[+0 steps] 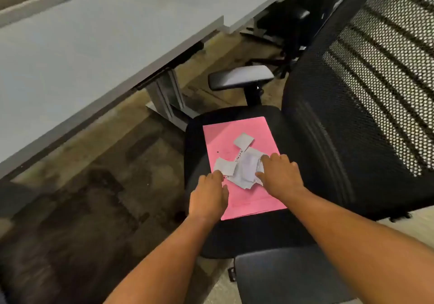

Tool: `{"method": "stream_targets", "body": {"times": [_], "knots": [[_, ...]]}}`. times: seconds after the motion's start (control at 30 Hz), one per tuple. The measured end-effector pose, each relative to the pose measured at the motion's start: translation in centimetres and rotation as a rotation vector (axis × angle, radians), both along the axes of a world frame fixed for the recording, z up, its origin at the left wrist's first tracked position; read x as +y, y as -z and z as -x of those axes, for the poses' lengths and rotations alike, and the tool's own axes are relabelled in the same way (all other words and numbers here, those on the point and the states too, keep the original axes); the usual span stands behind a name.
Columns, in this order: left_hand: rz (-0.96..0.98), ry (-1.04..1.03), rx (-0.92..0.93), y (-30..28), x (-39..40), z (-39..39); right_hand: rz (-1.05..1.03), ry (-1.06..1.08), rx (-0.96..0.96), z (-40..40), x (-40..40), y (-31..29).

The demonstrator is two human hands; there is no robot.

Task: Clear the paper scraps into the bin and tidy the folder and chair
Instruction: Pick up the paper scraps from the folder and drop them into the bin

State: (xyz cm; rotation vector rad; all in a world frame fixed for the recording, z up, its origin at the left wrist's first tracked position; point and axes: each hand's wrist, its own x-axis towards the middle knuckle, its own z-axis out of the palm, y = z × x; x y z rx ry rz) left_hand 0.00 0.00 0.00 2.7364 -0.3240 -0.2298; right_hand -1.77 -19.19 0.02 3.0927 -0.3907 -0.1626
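A pink folder [225, 134] lies flat on the seat of a black mesh office chair [347, 106]. Several white paper scraps [245, 168] sit in a loose pile on the folder's middle, with one separate scrap [243, 140] a little farther back. My left hand [209, 196] rests palm down on the folder's near left edge, fingertips touching the pile's left scrap. My right hand [280, 176] presses on the pile's right side, fingers spread over the paper. Neither hand has lifted anything. No bin is in view.
A long white desk [77, 52] runs along the left, its metal leg [168, 99] close to the chair seat. The chair's armrests [240, 77] stand at the far and near sides. Another black chair base [284, 33] sits under the far desk. Carpet floor lies on the left.
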Motion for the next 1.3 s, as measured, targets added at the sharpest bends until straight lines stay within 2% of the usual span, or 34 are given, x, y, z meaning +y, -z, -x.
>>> {"method": "stream_targets", "body": {"times": [0.27,0.5,0.73,0.87,1.0,1.13,1.3], "knots": [[-0.097,0.039,-0.072,4.6,-2.3,-3.2,-0.056,0.032,0.141,0.9,-3.2,2.6],[0.045,-0.069,0.048,6.0,-2.9,-3.9,-0.193,0.162,0.170,1.0,-4.0,3.3],[-0.088,0.016,-0.104,6.0,-2.0,-4.8,-0.240,0.223,0.133,1.1,-3.5,2.6],[-0.038,0.023,-0.104,5.9,-1.9,-5.4,-0.185,0.194,0.262,1.4,-3.4,3.0],[0.035,0.032,-0.041,5.9,-1.8,-5.4,-0.161,0.152,0.283,1.9,-3.2,4.0],[0.120,0.037,0.022,5.9,-1.7,-5.1,-0.231,0.212,0.288,1.5,-4.3,3.1],[0.153,-0.068,0.022,5.9,-1.8,-4.9,-0.397,0.168,0.411,-1.0,-6.8,0.2]]}}
